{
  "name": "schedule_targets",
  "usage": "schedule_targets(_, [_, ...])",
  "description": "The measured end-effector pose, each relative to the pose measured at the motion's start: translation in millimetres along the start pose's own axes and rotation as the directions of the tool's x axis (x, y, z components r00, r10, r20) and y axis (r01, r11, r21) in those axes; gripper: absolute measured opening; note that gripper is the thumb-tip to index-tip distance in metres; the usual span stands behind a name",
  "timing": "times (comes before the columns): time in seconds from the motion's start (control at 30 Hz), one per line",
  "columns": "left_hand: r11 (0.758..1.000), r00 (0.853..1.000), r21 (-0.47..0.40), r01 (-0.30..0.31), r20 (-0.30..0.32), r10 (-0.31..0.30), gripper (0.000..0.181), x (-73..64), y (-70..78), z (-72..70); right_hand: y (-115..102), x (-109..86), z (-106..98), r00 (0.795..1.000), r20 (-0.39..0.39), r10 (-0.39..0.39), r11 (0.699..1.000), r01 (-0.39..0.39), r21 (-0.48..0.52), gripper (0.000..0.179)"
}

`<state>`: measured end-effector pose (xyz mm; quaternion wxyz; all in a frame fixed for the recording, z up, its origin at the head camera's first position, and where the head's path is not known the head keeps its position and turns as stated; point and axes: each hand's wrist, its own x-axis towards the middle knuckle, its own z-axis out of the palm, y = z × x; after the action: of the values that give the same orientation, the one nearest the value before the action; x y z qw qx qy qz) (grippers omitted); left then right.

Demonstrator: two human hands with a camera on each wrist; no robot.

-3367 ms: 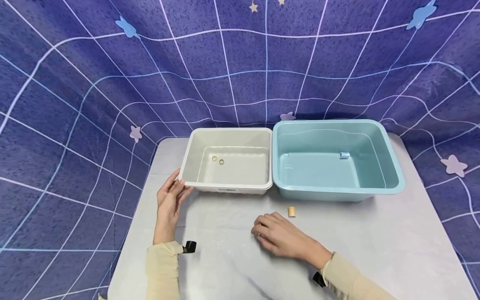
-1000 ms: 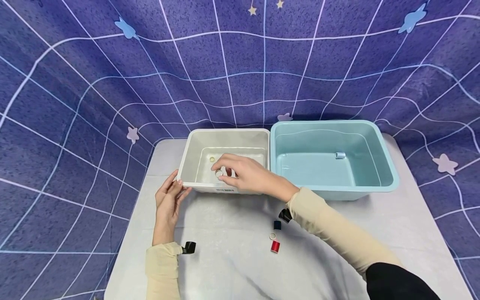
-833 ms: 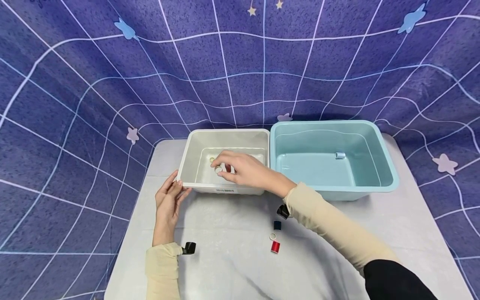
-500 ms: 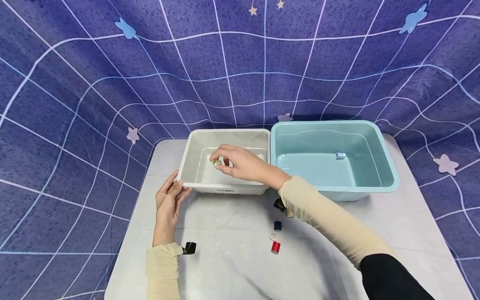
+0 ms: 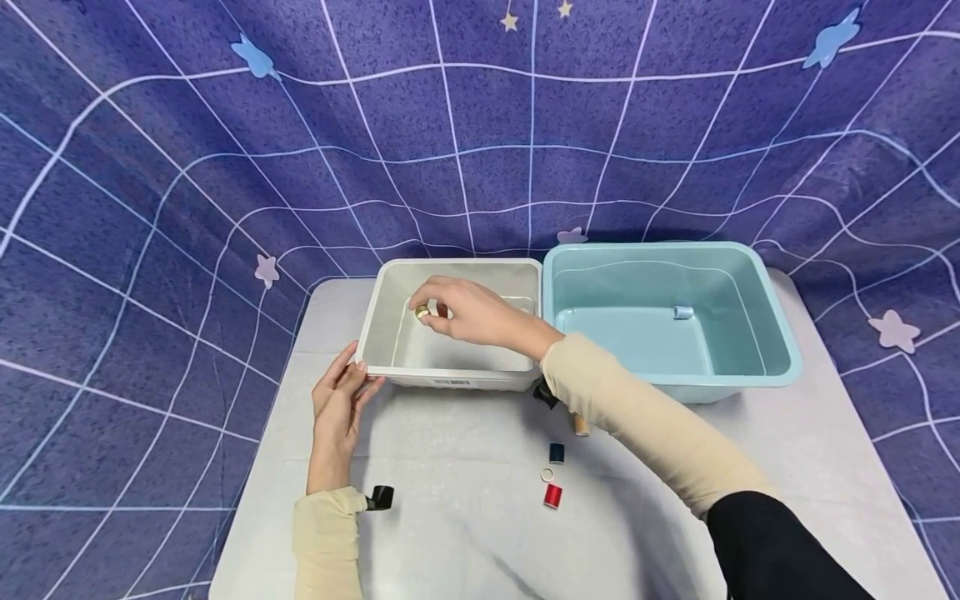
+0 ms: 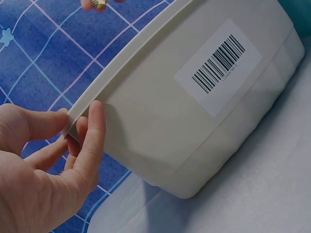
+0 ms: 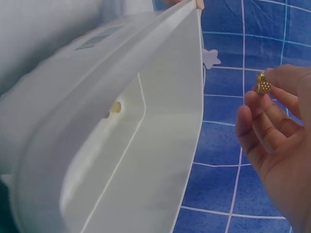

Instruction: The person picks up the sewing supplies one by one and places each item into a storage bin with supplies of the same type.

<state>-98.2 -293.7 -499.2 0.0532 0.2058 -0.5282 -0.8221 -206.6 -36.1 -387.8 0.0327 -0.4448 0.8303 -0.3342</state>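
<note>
My right hand (image 5: 476, 312) pinches a dimpled gold thimble (image 7: 263, 84) between thumb and fingertips, held above the grey bin (image 5: 457, 372). On that bin's floor lie two small gold ring-like pieces (image 7: 115, 107), hidden behind my hand in the head view. At the bin's front left corner, my left hand (image 5: 340, 406) grips the rim, thumb on top and fingers underneath, as the left wrist view shows. In front of the bins a dark thread spool (image 5: 557, 453), a pale ring (image 5: 547, 475) and a red thread spool (image 5: 552, 497) form a short row.
A blue bin (image 5: 675, 381) stands against the grey one on its right, with a light blue spool (image 5: 682, 312) inside. Partly under my right sleeve is a tan spool (image 5: 581, 425). A dark blue curtain (image 5: 480, 108) hangs behind the table.
My right hand has left the tabletop near the tan spool and come over the grey bin with the thimble, lately drifting left and back. The left hand stays on the rim.
</note>
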Motion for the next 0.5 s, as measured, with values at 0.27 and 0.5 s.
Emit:
schedule_targets(0.27, [1.0,1.0,0.0,-0.005,0.007,0.005,0.053,-0.3,-0.2,-0.7,3,15.7,-1,0.999,0.034,0.014,1.0,-0.014,0.009,0.026])
schedule_targets(0.5, [1.0,1.0,0.02,-0.008,0.008,0.008,0.053,-1.3,0.5,0.0,13,28.0,2,0.999,0.043,0.029,1.0,-0.03,0.006,0.025])
